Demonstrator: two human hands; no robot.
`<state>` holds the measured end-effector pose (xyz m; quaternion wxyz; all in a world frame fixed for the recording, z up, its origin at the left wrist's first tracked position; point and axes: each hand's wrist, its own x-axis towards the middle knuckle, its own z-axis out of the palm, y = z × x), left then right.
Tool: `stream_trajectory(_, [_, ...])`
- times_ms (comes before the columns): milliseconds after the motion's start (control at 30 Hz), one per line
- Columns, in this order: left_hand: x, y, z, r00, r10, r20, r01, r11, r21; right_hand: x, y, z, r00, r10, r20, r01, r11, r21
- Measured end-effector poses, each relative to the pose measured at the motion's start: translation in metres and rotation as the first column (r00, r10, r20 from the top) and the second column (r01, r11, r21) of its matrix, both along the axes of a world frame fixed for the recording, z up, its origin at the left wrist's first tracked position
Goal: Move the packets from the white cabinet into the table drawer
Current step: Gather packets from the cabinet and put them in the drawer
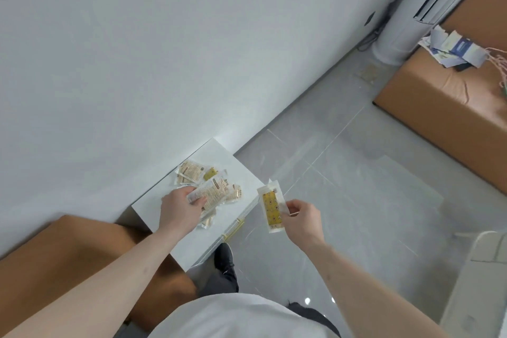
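On top of the white cabinet (pixel 236 173), your left hand (pixel 179 207) grips a packet (pixel 211 193) from the pile while your right hand (pixel 300 218) pinches a yellow packet (pixel 271 207), seemingly loosely, so it may slip floorward.

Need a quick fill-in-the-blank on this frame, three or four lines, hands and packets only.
1. The right hand pinches a single ____ packet out over the floor.
2. The left hand grips a packet from the pile on top of the ____ cabinet.
3. The held yellow packet is to the ____ of the pile in this view.
4. The floor beside the cabinet is covered in grey ____.

Missing words: yellow; white; right; tiles
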<state>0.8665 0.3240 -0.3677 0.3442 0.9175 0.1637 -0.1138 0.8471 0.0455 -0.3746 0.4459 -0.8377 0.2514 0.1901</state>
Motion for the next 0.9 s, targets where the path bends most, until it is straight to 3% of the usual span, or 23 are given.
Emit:
stream_trajectory(233, [-0.029, -0.12, 0.041, 0.998, -0.04, 0.045, 0.04, 0.999, 0.001, -0.065, -0.106, 0.029, 0.995, -0.094, 0.036, 0.094, 0.995, 0.02])
stream_trajectory(467, [-0.048, -0.217, 0.059, 0.97, -0.24, 0.035, 0.239, 0.971, 0.027, -0.125, -0.196, 0.049, 0.962, -0.266, 0.061, 0.265, 0.964, 0.03])
stream_trajectory(900, [-0.056, -0.32, 0.049, 0.81, -0.586, -0.019, 0.586, 0.81, 0.012, -0.21, -0.237, 0.065, 0.838, -0.543, 0.054, 0.545, 0.837, -0.033])
